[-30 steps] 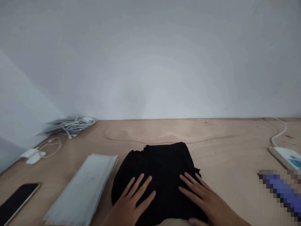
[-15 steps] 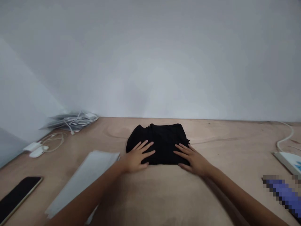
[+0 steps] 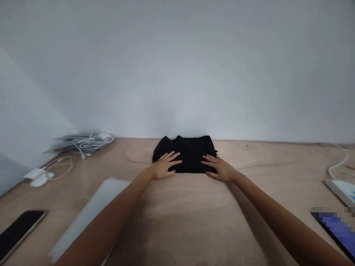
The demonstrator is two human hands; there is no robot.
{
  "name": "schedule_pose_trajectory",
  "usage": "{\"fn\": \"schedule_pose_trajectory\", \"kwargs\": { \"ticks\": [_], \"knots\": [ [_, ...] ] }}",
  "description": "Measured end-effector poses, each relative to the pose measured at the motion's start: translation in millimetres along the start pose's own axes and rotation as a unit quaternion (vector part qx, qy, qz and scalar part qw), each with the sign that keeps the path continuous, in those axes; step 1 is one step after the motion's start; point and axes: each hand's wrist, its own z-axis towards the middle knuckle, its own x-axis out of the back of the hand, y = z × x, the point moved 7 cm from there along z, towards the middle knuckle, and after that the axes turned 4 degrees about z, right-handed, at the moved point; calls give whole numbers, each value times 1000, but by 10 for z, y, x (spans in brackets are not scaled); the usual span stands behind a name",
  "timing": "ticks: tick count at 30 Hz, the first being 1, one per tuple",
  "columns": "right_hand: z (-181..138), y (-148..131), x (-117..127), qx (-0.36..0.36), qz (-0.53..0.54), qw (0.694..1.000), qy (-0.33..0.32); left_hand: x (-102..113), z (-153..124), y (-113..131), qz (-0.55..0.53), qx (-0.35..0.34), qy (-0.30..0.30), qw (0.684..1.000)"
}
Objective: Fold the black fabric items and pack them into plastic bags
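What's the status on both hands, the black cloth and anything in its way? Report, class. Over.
Left hand and right hand spread open on black cloth. Cloth compact on wooden tabletop. Wall close behind; white sheets off to the left.

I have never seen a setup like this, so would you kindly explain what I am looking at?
There is no machine here: a camera worn on a person's head looks forward and down at two bare hands. The left hand and right hand rest with fingers spread on a folded black cloth; neither grips it. On the wooden table, to the left, lie a phone, a whitish stack and white cables. A pixelated bluish item lies right.
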Motion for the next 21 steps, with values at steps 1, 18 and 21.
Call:
{"fn": "schedule_pose_trajectory", "kwargs": {
  "ticks": [1,18,21],
  "knots": [
    [-5,-23,17,-2,-2,1000,9,16,-6,36,5,15,9,1000],
    [-1309,-1068,-251,-43,6,978,202,-579,-1251,1101,67,191,221,954],
    [-1284,-997,-188,-52,42,972,225,-426,-1215,1076,26,197,276,940]
  ]
}}
